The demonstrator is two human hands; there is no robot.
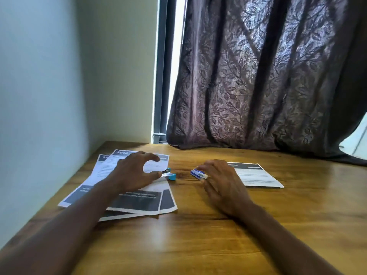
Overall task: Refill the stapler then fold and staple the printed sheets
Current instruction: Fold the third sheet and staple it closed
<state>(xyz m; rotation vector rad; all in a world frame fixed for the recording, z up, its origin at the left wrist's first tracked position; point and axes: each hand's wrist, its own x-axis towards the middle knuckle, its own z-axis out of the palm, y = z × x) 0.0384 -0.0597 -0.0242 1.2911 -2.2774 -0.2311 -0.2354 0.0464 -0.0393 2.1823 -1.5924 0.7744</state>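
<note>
Both my forearms are reaching out over the wooden desk (pixel 198 245), its grain running in warm brown streaks. My left hand (pixel 131 171) is hovering over the loose printed sheets (pixel 139 201), thumb and curled fingers (pixel 153 156) spread in a wide arc, with the thumb tip touching the small blue stapler (pixel 168 174). It is lying at the right edge of those sheets, its top looking hinged open, though blur is hiding the detail. The sheets are overlapping in a fanned pile, white with dark bands; I am reading "2944" on the top band of one, and the rest of the text is too blurred to read. My right hand (pixel 220 183) is resting palm down, its fingers pinching a little blue and white box (pixel 198 174) whose label I cannot read. Just beyond that hand a folded printed sheet (pixel 258 175) is lying flat. Behind the desk a dark curtain (pixel 268 76) with a leaf pattern is hanging.
</note>
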